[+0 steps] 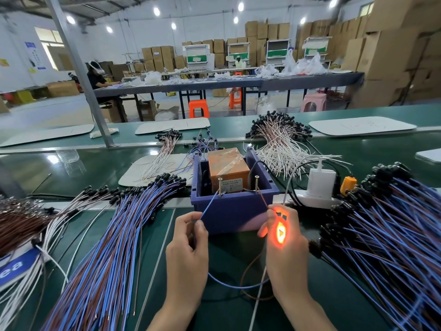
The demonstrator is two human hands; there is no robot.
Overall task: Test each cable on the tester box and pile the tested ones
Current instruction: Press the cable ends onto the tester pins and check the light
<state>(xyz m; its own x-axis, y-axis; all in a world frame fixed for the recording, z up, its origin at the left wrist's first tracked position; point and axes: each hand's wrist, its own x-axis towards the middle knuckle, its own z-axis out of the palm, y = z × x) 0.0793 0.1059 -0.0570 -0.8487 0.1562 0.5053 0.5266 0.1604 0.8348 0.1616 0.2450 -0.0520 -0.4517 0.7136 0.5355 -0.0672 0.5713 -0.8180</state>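
Being tested near the front of the green surface (226, 314) is one cable (238, 287), its slack lying in a loose loop between the two wrists, just in front of the blue tester box (233, 212). Its blue wire (210, 204) is being pinched between thumb and forefinger of the left hand (187, 244), the grip closed tight on it, and the wire's far tip is being held against the left screw (220, 185) standing on the box's near rim. Its brown wire (262, 198) is being led up towards the right screw (256, 181); whether that tip is touching cannot be told. The cable's lamp end (280, 231) is being held inside the curled grip of the right hand (284, 244) and is glowing orange-red through the fingers. An orange block (228, 167) wrapped in clear tape is being carried inside the box. A left heap (114, 235) of blue and brown cables is being kept fanned out beside the box, black ends pointing away from the person, and a right heap (393, 235) of the same kind is being kept on the other side. White wires (281, 149) are being kept piled behind the box, and a white charger (321, 181) is being kept plugged into a power strip (310, 201) just right of it
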